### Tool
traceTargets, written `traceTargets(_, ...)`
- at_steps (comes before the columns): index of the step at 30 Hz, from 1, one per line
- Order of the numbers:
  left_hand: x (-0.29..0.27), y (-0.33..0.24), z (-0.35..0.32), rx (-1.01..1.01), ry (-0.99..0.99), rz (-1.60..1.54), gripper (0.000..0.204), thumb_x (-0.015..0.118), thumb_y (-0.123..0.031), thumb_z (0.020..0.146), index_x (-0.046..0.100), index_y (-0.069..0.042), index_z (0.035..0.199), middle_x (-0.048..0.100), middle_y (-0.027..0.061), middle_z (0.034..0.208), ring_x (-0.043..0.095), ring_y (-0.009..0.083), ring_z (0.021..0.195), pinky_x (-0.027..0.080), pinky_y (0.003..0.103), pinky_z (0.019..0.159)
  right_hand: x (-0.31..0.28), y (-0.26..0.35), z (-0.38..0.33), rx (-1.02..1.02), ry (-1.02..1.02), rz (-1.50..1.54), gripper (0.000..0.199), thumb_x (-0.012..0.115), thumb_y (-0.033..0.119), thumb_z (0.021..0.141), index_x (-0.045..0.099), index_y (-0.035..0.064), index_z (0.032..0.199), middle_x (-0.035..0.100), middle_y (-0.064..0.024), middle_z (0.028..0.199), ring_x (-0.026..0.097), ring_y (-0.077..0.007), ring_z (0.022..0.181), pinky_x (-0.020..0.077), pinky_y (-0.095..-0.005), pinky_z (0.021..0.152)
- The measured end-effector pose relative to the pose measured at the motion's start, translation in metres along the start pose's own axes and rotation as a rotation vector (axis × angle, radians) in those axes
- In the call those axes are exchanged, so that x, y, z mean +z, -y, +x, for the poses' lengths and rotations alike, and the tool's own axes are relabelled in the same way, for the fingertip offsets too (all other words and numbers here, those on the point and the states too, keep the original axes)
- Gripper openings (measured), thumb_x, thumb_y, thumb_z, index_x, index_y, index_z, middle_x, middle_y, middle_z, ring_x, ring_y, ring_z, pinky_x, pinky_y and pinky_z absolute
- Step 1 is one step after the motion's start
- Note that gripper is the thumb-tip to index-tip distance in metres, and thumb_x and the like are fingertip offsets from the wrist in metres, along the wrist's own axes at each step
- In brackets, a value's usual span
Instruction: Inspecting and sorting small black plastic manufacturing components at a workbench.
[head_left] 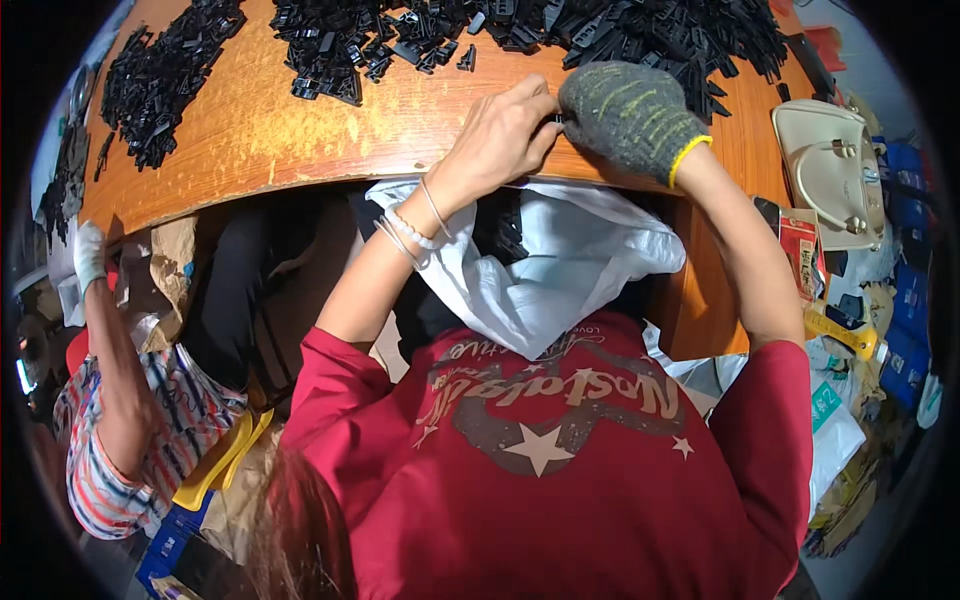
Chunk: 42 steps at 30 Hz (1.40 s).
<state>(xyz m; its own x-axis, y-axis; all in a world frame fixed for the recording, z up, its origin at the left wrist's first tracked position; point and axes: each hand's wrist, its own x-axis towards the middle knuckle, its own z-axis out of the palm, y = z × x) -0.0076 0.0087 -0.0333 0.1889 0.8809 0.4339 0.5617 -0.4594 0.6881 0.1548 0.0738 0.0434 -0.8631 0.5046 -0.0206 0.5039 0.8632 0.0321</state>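
Plastic of a white bag (560,270) was hung open just below the wooden table (300,130) edge, a few black parts seen inside it. Two hands were pressed together at that edge: the bare left hand (500,135) and the grey-gloved right hand (630,115), pinched on one small black part (557,120). Two heaps of black parts (520,35) were spread across the table's far side. A beige handbag (830,175) was set right of the table.
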Motion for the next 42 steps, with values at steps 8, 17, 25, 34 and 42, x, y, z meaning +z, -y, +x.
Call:
traceTargets(8, -0.008, 0.001, -0.011, -0.118, -0.042, -0.064, 0.023, 0.067, -0.010, 0.077, 0.054, 0.001, 0.092, 0.057, 0.0147, 0.079, 0.061, 0.0302, 0.072, 0.049, 0.039, 0.065, 0.026, 0.015, -0.038, 0.149, -0.127, 0.182, 0.029, 0.058, 0.034, 0.087, 0.068, 0.0101, 0.100, 0.065, -0.0087, 0.112, 0.062, -0.0261, 0.099, 0.0495, -0.0373, 0.083)
traceTargets(17, -0.031, -0.031, -0.023, -0.585, 0.129, -1.076, 0.023, 0.068, -0.009, 0.087, 0.060, 0.006, 0.101, 0.068, 0.0151, 0.084, 0.069, 0.0176, 0.071, 0.057, 0.026, 0.064, 0.046, 0.026, -0.078, 0.010, -0.448, 0.548, 0.030, 0.065, 0.009, 0.077, 0.070, 0.0128, 0.107, 0.066, -0.0068, 0.111, 0.064, -0.0258, 0.098, 0.0522, -0.0359, 0.081)
traceTargets(25, -0.016, -0.050, -0.010, -0.595, 0.197, -0.580, 0.025, 0.075, -0.017, 0.081, 0.058, 0.001, 0.084, 0.060, 0.0021, 0.060, 0.053, 0.0079, 0.046, 0.043, 0.022, 0.044, 0.043, 0.034, -0.093, 0.248, -0.356, 1.038, 0.026, 0.068, 0.010, 0.078, 0.070, 0.0073, 0.105, 0.067, -0.0082, 0.108, 0.065, -0.0233, 0.096, 0.0523, -0.0337, 0.081)
traceTargets(34, 0.033, -0.027, 0.048, 0.169, 0.018, 0.231, 0.021, 0.065, -0.017, 0.080, 0.066, -0.008, 0.099, 0.065, 0.0123, 0.076, 0.065, 0.0316, 0.071, 0.050, 0.041, 0.062, 0.011, 0.046, -0.115, 0.377, -0.105, 1.245, 0.028, 0.072, 0.011, 0.081, 0.068, 0.0019, 0.107, 0.064, -0.0042, 0.081, 0.059, -0.0090, 0.071, 0.0495, -0.0241, 0.065)
traceTargets(42, 0.035, -0.038, 0.038, 0.261, -0.111, 0.164, 0.019, 0.066, -0.008, 0.080, 0.061, -0.004, 0.098, 0.060, 0.0093, 0.082, 0.062, 0.0250, 0.067, 0.049, 0.036, 0.057, 0.035, 0.032, -0.116, 0.564, -0.201, 0.928, 0.040, 0.071, 0.010, 0.079, 0.062, 0.0068, 0.117, 0.066, -0.0103, 0.106, 0.065, -0.0212, 0.088, 0.0533, -0.0321, 0.073)
